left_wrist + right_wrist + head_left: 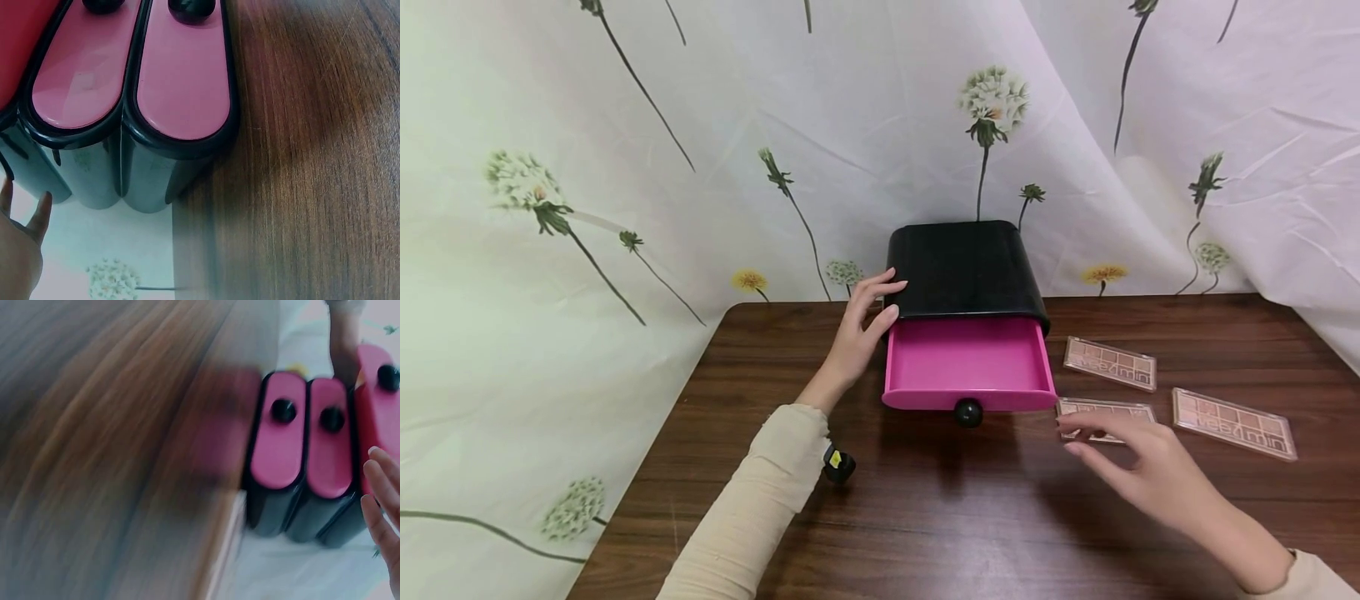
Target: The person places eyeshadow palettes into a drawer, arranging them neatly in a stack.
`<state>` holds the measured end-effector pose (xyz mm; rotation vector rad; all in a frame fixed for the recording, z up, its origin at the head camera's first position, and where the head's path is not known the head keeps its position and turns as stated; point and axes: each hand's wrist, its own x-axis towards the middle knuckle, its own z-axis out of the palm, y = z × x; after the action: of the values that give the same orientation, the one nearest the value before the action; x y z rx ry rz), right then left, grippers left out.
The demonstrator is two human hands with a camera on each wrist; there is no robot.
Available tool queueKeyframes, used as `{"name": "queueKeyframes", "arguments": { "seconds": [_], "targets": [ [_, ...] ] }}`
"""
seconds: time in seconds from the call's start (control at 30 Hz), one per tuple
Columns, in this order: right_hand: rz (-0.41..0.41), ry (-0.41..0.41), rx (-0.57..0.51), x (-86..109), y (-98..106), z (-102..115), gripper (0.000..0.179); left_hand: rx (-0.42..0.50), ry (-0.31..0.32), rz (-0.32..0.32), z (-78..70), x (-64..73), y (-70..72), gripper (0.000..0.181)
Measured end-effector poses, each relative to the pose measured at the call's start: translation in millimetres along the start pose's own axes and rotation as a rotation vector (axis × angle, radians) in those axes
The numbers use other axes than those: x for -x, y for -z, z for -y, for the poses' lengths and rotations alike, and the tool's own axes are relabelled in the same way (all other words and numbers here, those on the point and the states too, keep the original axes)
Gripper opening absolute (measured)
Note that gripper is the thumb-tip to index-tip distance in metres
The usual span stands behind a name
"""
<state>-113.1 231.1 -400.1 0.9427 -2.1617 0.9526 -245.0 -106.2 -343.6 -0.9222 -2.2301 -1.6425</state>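
Observation:
A black drawer unit [962,271] stands against the cloth backdrop, its top pink drawer [970,358] pulled out and bare inside. My left hand [859,333] rests against the unit's left side, thumb and fingers at its upper edge. My right hand [1142,462] hovers right of the drawer's front, fingers loosely bent and holding nothing. Beneath those fingers lies a clear-lidded eyeshadow palette [1101,405], partly covered from sight. Two similar palettes lie beyond it, one palette [1110,364] farther back and another palette [1234,425] to the right. In the right wrist view, my right fingers [380,509] overlap the pulled-out drawer.
Two lower pink drawers, a middle drawer [81,75] and a bottom drawer [184,81], sit closed, each with a round black knob. The brown wooden table [925,517] extends in front. A flower-printed cloth [700,167] hangs behind.

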Motion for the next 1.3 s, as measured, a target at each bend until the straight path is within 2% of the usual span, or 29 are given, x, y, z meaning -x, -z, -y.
{"name": "queueKeyframes", "arguments": {
  "seconds": [0.1, 0.23, 0.4, 0.7, 0.8, 1.07, 1.3],
  "targets": [
    [0.052, -0.071, 0.024, 7.8, 11.3, -9.2, 0.025, -0.001, 0.000, -0.001, -0.5, 0.0, 0.1, 0.040],
    [0.100, -0.135, 0.072, 15.4, 22.5, -21.7, 0.046, -0.002, -0.001, -0.001, -0.6, 0.0, -0.3, 0.040],
    [0.132, -0.134, 0.101, 21.9, 29.7, -40.3, 0.052, -0.003, -0.001, 0.000, -0.4, 0.3, -0.7, 0.040],
    [0.198, -0.107, 0.091, 32.6, 38.6, -76.0, 0.058, -0.006, 0.012, 0.006, -0.7, 0.1, -0.6, 0.040],
    [0.231, -0.125, 0.101, 35.4, 42.2, -85.9, 0.058, -0.006, 0.015, 0.007, -0.1, 0.2, -0.2, 0.040],
    [0.301, -0.183, 0.222, 44.1, 48.5, -109.1, 0.063, -0.003, 0.017, 0.003, -0.1, -0.2, -0.8, 0.040],
    [0.374, -0.284, 0.206, 44.8, 51.4, -114.2, 0.063, -0.003, 0.016, -0.001, 0.7, 0.3, -1.2, 0.040]
  ]
}}
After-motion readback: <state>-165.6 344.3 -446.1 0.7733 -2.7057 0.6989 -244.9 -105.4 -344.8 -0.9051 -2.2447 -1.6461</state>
